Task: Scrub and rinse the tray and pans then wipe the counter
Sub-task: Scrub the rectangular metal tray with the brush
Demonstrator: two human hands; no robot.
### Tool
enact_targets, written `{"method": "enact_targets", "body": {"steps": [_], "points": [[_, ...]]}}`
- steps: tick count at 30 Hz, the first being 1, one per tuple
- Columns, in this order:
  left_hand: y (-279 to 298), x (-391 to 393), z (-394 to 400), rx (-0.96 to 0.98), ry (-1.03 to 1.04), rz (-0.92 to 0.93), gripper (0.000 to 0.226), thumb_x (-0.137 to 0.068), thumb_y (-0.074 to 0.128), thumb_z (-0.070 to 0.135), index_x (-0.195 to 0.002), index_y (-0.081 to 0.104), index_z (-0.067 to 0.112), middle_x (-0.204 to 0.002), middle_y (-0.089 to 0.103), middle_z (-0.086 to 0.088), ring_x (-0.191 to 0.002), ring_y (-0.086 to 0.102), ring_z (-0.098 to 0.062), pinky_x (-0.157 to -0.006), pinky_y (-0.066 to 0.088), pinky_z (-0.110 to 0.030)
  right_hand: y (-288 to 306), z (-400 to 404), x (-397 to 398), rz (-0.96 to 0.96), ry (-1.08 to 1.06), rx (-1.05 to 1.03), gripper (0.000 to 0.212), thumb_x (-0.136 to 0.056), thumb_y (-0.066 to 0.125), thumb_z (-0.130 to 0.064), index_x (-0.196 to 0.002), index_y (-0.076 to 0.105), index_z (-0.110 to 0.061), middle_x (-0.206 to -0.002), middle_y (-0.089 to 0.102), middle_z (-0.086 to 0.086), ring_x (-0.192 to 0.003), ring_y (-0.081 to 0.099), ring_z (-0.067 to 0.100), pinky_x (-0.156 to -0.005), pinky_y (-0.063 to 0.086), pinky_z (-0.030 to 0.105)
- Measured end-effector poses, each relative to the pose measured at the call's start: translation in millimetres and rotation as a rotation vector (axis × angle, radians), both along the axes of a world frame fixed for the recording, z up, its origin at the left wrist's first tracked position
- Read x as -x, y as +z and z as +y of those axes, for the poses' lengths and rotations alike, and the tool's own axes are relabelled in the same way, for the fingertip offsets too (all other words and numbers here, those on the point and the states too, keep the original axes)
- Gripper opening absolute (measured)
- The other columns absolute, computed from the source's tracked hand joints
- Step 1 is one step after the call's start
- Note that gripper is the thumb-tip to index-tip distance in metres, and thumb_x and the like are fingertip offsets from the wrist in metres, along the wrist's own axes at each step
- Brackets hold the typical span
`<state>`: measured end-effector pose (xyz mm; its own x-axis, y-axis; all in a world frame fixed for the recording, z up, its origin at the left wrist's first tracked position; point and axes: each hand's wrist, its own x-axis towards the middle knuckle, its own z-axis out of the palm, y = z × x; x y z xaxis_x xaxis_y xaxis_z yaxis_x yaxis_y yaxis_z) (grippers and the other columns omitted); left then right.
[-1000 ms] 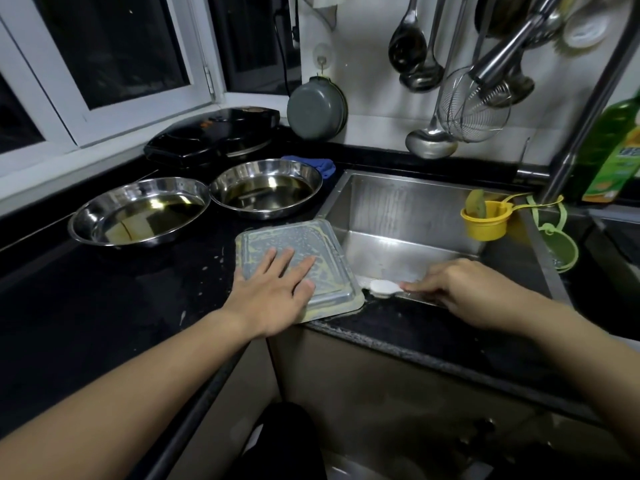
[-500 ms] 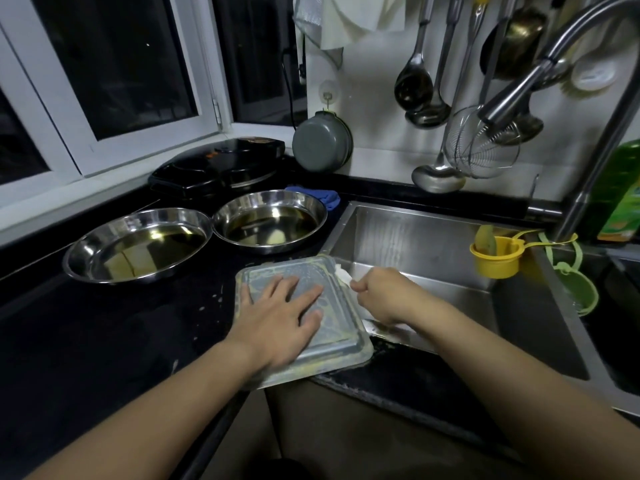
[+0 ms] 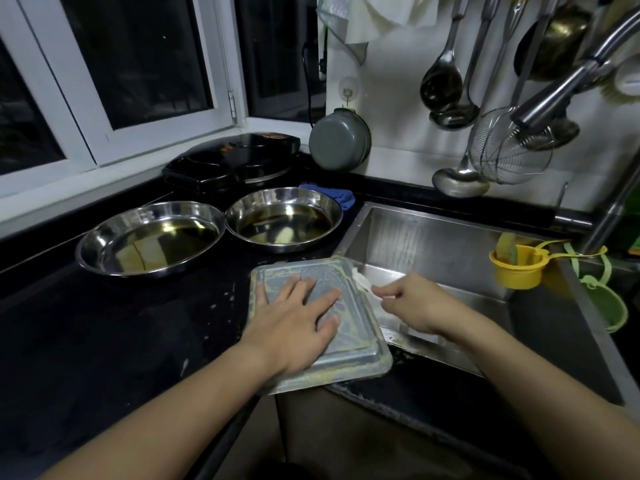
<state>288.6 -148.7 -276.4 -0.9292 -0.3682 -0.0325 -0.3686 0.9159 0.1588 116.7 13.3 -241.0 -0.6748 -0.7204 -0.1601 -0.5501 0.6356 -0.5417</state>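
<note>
Pressing flat on tray [image 3: 349, 341], left hand [image 3: 294, 327] has fingers spread straight; tray overhangs counter [image 3: 121, 341] edge at sink [image 3: 450, 244] rim. Right hand [image 3: 412, 306] pinches small white scraper [image 3: 360, 280] at tray's 2 o'clock corner. Yellowish residue rims tray; two pans [image 3: 152, 237] at 10–11 o'clock hold oily liquid. Judged early: scrubbing barely begun; rinsing, counter wipe pending.

Glossy steel pans [image 3: 211, 233], smeared translucent plastic tray [image 3: 349, 344], speckled black counter [image 3: 104, 341].

The left hand [image 3: 294, 323] hides the tray's [image 3: 349, 368] middle; the faucet [image 3: 568, 81] runs off the right edge.
</note>
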Motion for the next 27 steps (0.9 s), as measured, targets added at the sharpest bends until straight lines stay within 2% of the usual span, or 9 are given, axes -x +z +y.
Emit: {"method": "enact_targets", "body": {"steps": [1,3,6,11,14,15,21,25,27], "points": [[-0.6,-0.4,0.9,0.001,0.002,-0.004,0.057,-0.101,0.011,0.066,-0.157,0.005,0.056,-0.171,0.003,0.008,-0.157,-0.010,-0.015,-0.119,-0.018,-0.062,-1.9,-16.2,7.6,0.011,-0.003,0.001,0.037,-0.096,0.059,-0.019,-0.131,0.066,-0.029,-0.109,0.068,-0.008,-0.093,0.057,0.008,-0.079,0.037,0.018],[0.4,-0.6,0.7,0.005,0.002,-0.010,0.057,-0.101,0.011,0.067,-0.157,0.005,0.056,-0.171,0.004,0.008,-0.157,-0.010,-0.015,-0.118,-0.019,-0.062,-1.6,-46.0,22.7,-0.004,-0.009,0.015,0.037,-0.097,0.060,-0.018,-0.133,0.066,-0.024,-0.125,0.068,-0.004,-0.111,0.061,0.014,-0.088,0.038,0.019],[1.1,0.8,-0.2,0.010,-0.003,0.002,0.058,-0.100,0.010,0.067,-0.157,0.005,0.056,-0.171,0.004,0.008,-0.157,-0.010,-0.016,-0.117,-0.019,-0.062,8.6,-66.7,36.5,0.028,0.021,-0.049,0.036,-0.098,0.061,-0.022,-0.133,0.066,-0.024,-0.140,0.061,-0.001,-0.128,0.055,0.020,-0.104,0.041,0.025],[-0.4,0.7,-2.9,-0.017,-0.004,0.021,0.058,-0.099,0.011,0.067,-0.156,0.007,0.056,-0.170,0.006,0.009,-0.157,-0.009,-0.016,-0.118,-0.017,-0.064,27.6,-87.8,19.3,0.294,0.122,-0.174,0.031,-0.098,0.056,-0.029,-0.123,0.073,-0.026,-0.126,0.069,-0.001,-0.114,0.063,0.022,-0.099,0.051,0.036],[-1.5,-0.3,-3.0,-0.004,-0.017,0.074,0.055,-0.100,0.015,0.065,-0.153,0.018,0.054,-0.165,0.015,0.006,-0.156,-0.001,-0.016,-0.119,-0.011,-0.067,28.0,-117.2,-17.9,0.261,0.264,-0.174,0.024,-0.092,0.058,-0.026,-0.105,0.078,-0.024,-0.098,0.073,-0.002,-0.093,0.065,0.018,-0.087,0.055,0.035],[-1.2,-1.4,-3.4,0.007,-0.019,0.091,0.055,-0.099,0.015,0.065,-0.152,0.022,0.053,-0.162,0.019,0.007,-0.154,0.003,-0.016,-0.119,-0.009,-0.068,27.4,-124.0,-27.4,0.248,0.297,-0.185,0.023,-0.092,0.058,-0.025,-0.103,0.078,-0.025,-0.096,0.073,-0.003,-0.092,0.064,0.018,-0.087,0.055,0.035],[-2.1,-2.1,-2.1,-0.011,0.006,0.135,0.058,-0.097,0.018,0.065,-0.152,0.027,0.049,-0.154,0.033,0.006,-0.151,0.016,-0.016,-0.120,-0.003,-0.066,41.3,-121.4,-5.4,0.330,0.235,-0.324,0.027,-0.095,0.056,-0.031,-0.111,0.076,-0.021,-0.105,0.074,-0.001,-0.094,0.067,0.019,-0.091,0.055,0.039],[-5.8,-5.6,-1.6,0.044,0.009,0.195,0.059,-0.099,0.019,0.057,-0.151,0.042,0.042,-0.152,0.048,0.005,-0.146,0.032,-0.017,-0.122,0.016,-0.056,47.4,-157.3,-47.5,0.206,0.349,-0.270,0.030,-0.096,0.058,-0.023,-0.123,0.070,-0.016,-0.118,0.070,0.008,-0.107,0.067,0.027,-0.083,0.052,0.032],[-3.6,-7.1,-1.3,0.037,0.017,0.221,0.055,-0.101,0.022,0.052,-0.149,0.047,0.040,-0.147,0.054,0.006,-0.142,0.038,-0.017,-0.122,0.018,-0.053,45.8,-169.1,-57.1,0.212,0.412,-0.274,0.029,-0.098,0.058,-0.024,-0.124,0.070,-0.016,-0.116,0.070,0.007,-0.098,0.067,0.022,-0.083,0.053,0.032]]}}
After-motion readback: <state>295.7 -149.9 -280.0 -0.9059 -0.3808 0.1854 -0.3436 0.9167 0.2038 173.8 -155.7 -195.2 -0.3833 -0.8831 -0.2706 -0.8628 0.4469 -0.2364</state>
